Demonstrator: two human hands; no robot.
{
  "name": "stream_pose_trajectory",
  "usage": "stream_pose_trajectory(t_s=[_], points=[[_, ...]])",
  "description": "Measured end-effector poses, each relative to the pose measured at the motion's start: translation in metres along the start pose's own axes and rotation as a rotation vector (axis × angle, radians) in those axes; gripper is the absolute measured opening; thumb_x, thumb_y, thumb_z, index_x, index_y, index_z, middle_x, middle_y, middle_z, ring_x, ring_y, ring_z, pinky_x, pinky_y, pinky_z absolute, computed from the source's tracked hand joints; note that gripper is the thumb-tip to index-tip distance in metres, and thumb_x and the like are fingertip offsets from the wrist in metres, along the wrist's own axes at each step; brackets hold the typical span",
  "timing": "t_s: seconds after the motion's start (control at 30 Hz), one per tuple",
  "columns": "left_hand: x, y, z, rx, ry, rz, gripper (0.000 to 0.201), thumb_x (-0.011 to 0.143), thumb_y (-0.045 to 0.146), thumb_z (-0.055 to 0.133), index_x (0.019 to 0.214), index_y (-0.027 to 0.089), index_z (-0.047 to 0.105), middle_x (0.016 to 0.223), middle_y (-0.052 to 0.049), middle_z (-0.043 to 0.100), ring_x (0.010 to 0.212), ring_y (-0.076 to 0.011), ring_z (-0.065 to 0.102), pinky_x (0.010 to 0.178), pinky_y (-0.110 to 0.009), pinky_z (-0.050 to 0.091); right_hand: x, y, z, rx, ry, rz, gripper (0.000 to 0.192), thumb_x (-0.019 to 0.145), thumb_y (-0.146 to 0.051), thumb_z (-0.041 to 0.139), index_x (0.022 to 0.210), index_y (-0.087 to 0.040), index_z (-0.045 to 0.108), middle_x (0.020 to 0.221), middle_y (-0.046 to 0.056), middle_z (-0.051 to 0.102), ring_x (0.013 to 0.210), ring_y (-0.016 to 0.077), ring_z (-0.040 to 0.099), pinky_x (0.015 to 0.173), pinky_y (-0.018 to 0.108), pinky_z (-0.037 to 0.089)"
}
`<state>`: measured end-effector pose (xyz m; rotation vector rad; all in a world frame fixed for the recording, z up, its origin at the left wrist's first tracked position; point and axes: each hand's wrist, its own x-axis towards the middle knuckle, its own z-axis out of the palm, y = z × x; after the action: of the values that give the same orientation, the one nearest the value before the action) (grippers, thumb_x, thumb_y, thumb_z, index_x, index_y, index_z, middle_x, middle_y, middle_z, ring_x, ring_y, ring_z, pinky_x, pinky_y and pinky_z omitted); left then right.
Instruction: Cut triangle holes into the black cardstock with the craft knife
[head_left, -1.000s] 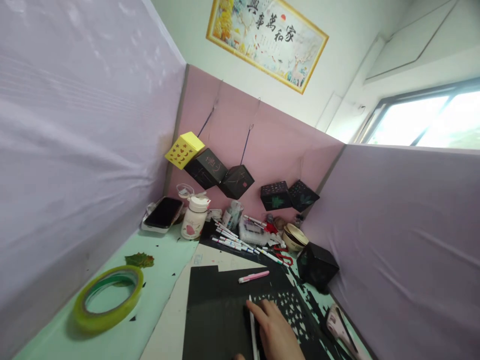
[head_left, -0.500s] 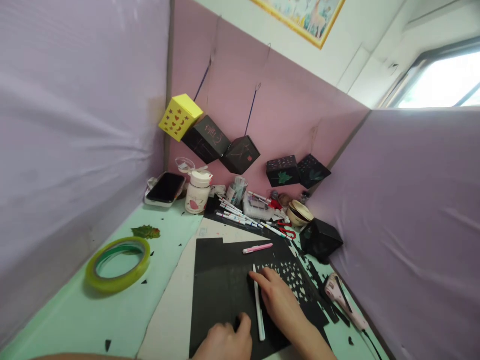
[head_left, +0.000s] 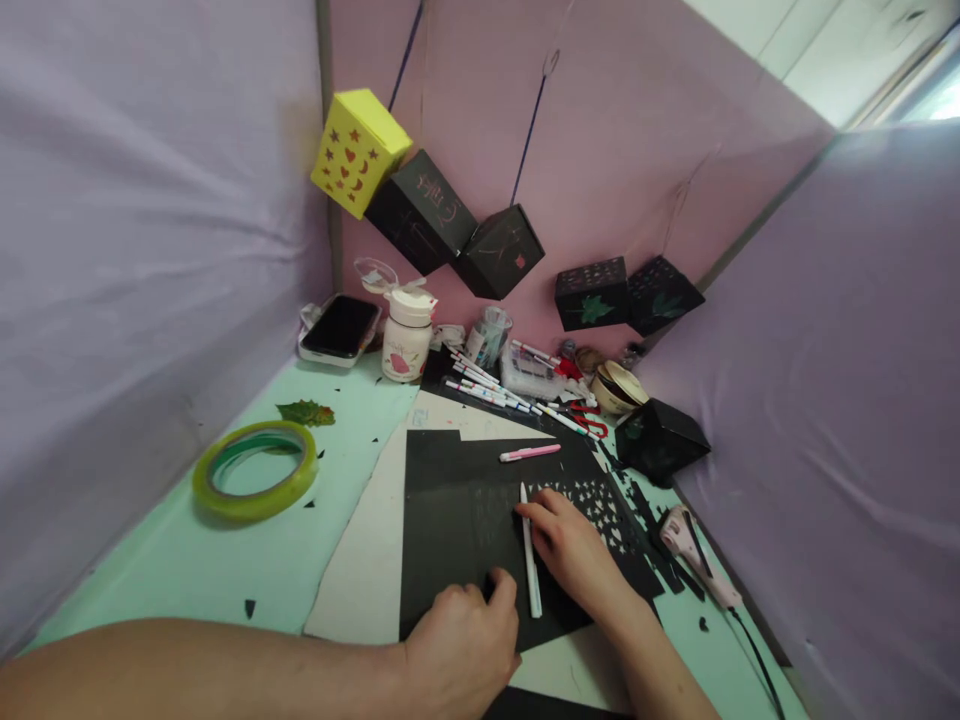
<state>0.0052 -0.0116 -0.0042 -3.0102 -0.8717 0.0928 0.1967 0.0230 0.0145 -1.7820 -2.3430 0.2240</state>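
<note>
A black paper sheet (head_left: 442, 520) lies on white card, with small star and heart shapes cut through its right side. On it rests a slim white pen (head_left: 530, 560), roughly upright in view. My right hand (head_left: 574, 550) lies beside the pen, fingers bent, fingertips closed on its upper part. My left hand (head_left: 465, 640) is curled over the sheet's lower edge, left of the pen's lower end; whatever its fingers may hold is hidden. A pink pen (head_left: 529, 453) lies farther up the sheet.
A yellow-green tape roll (head_left: 255, 470), phone (head_left: 341, 328) and white bottle (head_left: 407, 340) stand left. Behind lie several markers (head_left: 487, 385) and red-handled scissors (head_left: 589, 420). A black box (head_left: 661, 440) and pink corded tool (head_left: 697, 555) sit right; paper boxes (head_left: 424, 210) hang above.
My view has tipped down, so more of my left forearm shows. Both hands keep nearly the same places on the black sheet; my right fingers stay on the white pen.
</note>
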Motion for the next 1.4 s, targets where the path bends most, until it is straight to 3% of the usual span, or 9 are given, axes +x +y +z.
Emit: stream_pose_trajectory(t_s=[0.17,0.37,0.7,0.97,1.17,1.4], points=[[-0.004,0.001,-0.003,0.022,0.037,0.022,0.037,0.094,0.036,0.051,0.116,0.011,0.067,0.121,-0.021,0.060,0.067,-0.0223,0.067,0.050,-0.031,0.048,-0.003,0.004,-0.007,-0.072,-0.018,0.005,0.023,0.088,-0.009,0.054,0.102,-0.021,0.066,0.097,0.006,0.058,0.093,0.0192,0.057,0.079,0.028,0.047],[-0.007,0.000,-0.007,0.003,0.045,0.042,0.037,0.095,0.028,0.049,0.118,0.003,0.063,0.120,-0.026,0.060,0.066,-0.0218,0.066,0.048,-0.029,0.044,-0.009,0.013,-0.017,-0.187,-0.101,0.021,0.017,0.087,-0.011,0.054,0.097,-0.022,0.063,0.092,0.003,0.058,0.089,0.0172,0.056,0.072,0.025,0.039],[-0.006,0.000,-0.004,0.005,0.081,-0.001,0.043,0.094,0.029,0.050,0.122,-0.002,0.061,0.123,-0.032,0.059,0.064,-0.0238,0.067,0.047,-0.031,0.045,-0.013,0.025,-0.027,-0.272,-0.105,0.095,0.016,0.081,-0.008,0.053,0.088,-0.021,0.059,0.085,0.002,0.059,0.081,0.0167,0.055,0.067,0.025,0.033],[-0.007,0.000,-0.005,0.010,0.052,0.006,0.042,0.095,0.031,0.048,0.121,0.001,0.063,0.125,-0.030,0.059,0.067,-0.0244,0.068,0.049,-0.030,0.046,-0.011,0.029,-0.032,-0.194,-0.100,0.153,0.014,0.082,-0.010,0.054,0.089,-0.021,0.060,0.086,0.002,0.063,0.079,0.0153,0.058,0.067,0.023,0.035],[-0.005,-0.005,-0.008,-0.029,0.028,0.021,0.036,0.096,0.028,0.046,0.113,0.005,0.067,0.122,-0.029,0.059,0.071,-0.0253,0.067,0.052,-0.031,0.043,-0.008,0.029,-0.037,-0.115,-0.111,0.158,0.024,0.083,-0.014,0.056,0.105,-0.022,0.064,0.087,0.001,0.066,0.076,0.0152,0.061,0.067,0.023,0.038],[0.001,-0.012,-0.011,-0.056,0.048,0.023,0.031,0.096,0.033,0.049,0.101,0.010,0.069,0.107,-0.017,0.063,0.080,-0.0245,0.065,0.060,-0.033,0.043,-0.004,0.039,-0.053,-0.119,-0.061,0.153,0.025,0.084,-0.020,0.056,0.107,-0.021,0.064,0.084,0.002,0.067,0.075,0.0170,0.063,0.068,0.026,0.042]])
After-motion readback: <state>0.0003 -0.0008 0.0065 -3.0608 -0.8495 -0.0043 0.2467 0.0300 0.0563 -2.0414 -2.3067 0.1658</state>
